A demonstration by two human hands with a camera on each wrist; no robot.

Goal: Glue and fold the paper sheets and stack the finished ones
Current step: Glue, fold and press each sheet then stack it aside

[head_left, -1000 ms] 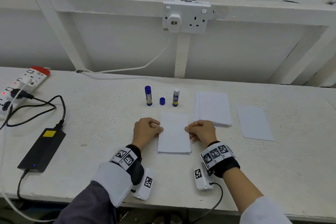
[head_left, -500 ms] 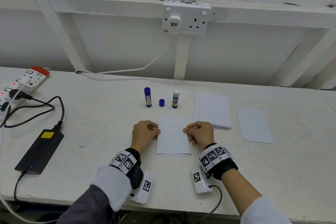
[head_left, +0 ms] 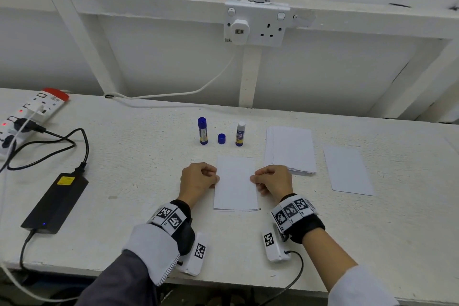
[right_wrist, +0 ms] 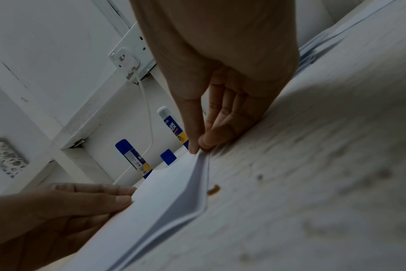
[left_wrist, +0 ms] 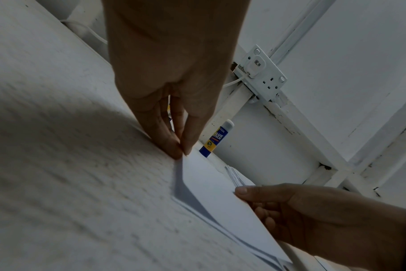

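Little has shifted since a moment ago: both hands stay at the long edges of the folded white paper sheet [head_left: 235, 182], which has slid only slightly on the white counter [head_left: 124, 181]. It lies between the hands, long axis running away from the person, open layers showing at the right edge in the right wrist view. Her left hand [head_left: 198, 177] pinches the left edge between thumb and fingertips, and the right hand [head_left: 272, 179] pinches the right edge the same way, so each grip is narrow and holding paper. Neither hand is nearer; the single flat white sheet [head_left: 347, 170] farther right is probably the finished pile, so the right hand likely carries it over. Between lies a stack of white paper sheets [head_left: 290, 149]. Behind stand a capped blue glue stick [head_left: 202, 130], a loose blue cap [head_left: 221, 138] and an uncapped glue stick [head_left: 240, 133].
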